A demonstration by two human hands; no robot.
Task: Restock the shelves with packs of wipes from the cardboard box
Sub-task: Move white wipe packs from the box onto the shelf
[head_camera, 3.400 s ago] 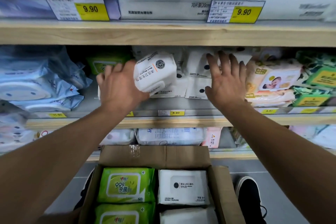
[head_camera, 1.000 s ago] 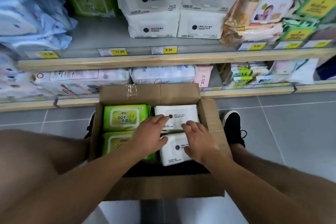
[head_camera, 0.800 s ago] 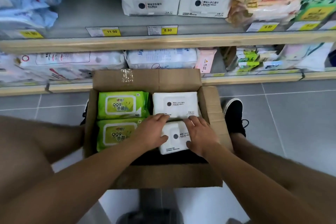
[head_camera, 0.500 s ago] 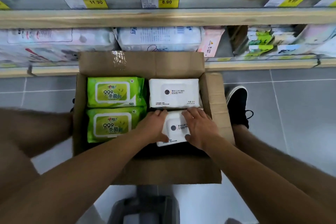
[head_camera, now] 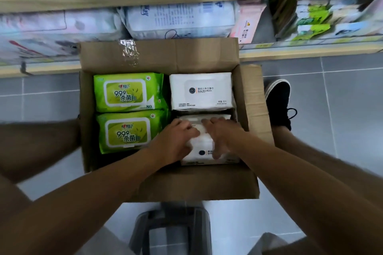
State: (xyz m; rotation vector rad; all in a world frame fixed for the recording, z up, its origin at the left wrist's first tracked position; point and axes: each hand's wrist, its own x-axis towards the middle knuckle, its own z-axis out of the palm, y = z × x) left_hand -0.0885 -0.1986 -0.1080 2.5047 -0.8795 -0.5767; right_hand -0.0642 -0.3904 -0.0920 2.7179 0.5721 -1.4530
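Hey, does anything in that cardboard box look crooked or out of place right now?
Only the near white pack: it sits tilted, near end raised, with the left hand and right hand gripping it. The far white pack and both green packs lie flat. Nothing looks torn or spilled.

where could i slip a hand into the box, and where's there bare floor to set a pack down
Inside the cardboard box it is crowded: green packs and white packs sit edge to edge. One dark gap runs between the lower green pack and the box's near wall. Bare grey floor lies right of the black shoe, and left of the box.
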